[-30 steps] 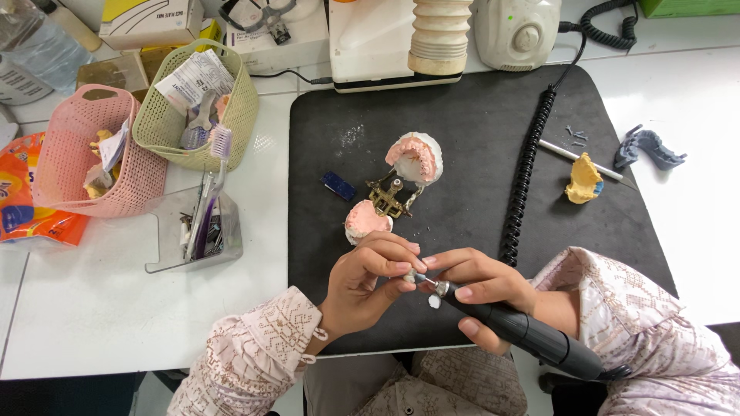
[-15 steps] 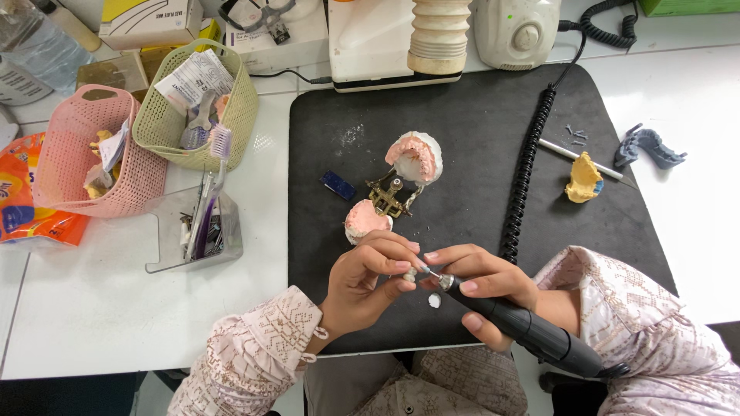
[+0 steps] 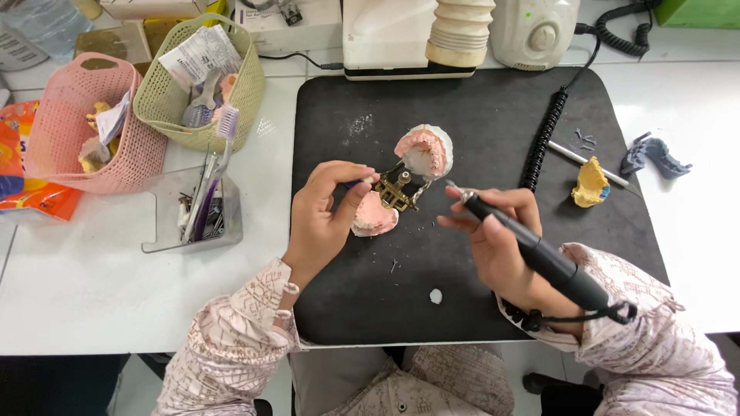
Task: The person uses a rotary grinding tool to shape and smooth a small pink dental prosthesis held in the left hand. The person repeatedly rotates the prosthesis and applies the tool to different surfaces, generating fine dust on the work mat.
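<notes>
Since a moment ago both hands have parted and moved up the black mat: the left hand now pinches the brass-hinged pink-and-white dental cast, the right hand grips the black rotary handpiece, tip lifted clear

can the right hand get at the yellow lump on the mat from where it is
Probably yes. The yellow lump lies in the open on the black mat, just beyond the right hand, nothing between. But that hand already grips the black handpiece, so its fingers are taken.
</notes>
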